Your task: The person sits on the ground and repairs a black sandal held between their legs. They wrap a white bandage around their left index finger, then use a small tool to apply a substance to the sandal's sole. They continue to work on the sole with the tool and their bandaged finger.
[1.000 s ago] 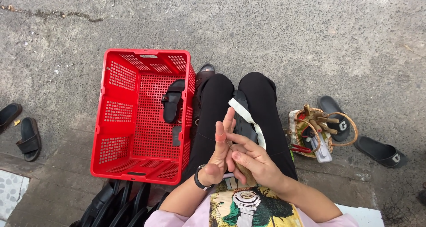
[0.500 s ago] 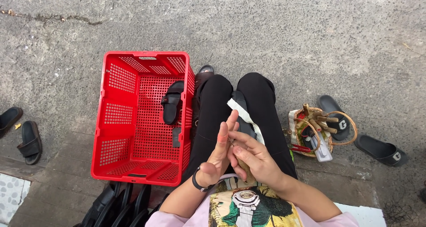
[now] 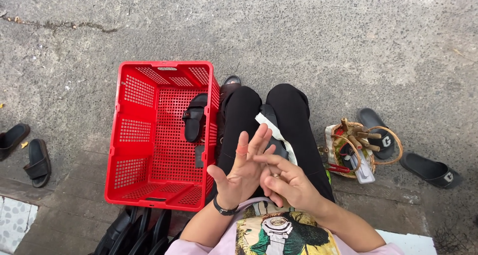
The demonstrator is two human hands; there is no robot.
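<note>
Head view. The person sits on the pavement with knees together; both hands are raised over the lap. The left hand point(image 3: 244, 173) is spread, palm turned toward the camera, fingers apart and pointing up; a thin orange band point(image 3: 242, 149), apparently a rubber band though too small to confirm, circles one of its fingers. Compared with the earlier frames, in which the fingers were held closer together and more upright, the hand has opened and tilted back, which suggests the band is being worked along or off the finger. The right hand point(image 3: 289, 183) lies against the left palm, its fingertips pinched toward the base of the banded finger; whether this grip is closed on the band cannot be told.

A black sandal point(image 3: 273, 130) with a pale cloth point(image 3: 276, 135) rests across the thighs, just beyond the hands, untouched. The red plastic crate point(image 3: 130, 135), just beside the left knee, holds another black sandal point(image 3: 194, 118). On the right stands a small wicker basket point(image 3: 334, 135) of wooden pieces, with two black slides point(image 3: 428, 168) beyond it; two more sandals point(image 3: 37, 160) lie well apart at far left.
</note>
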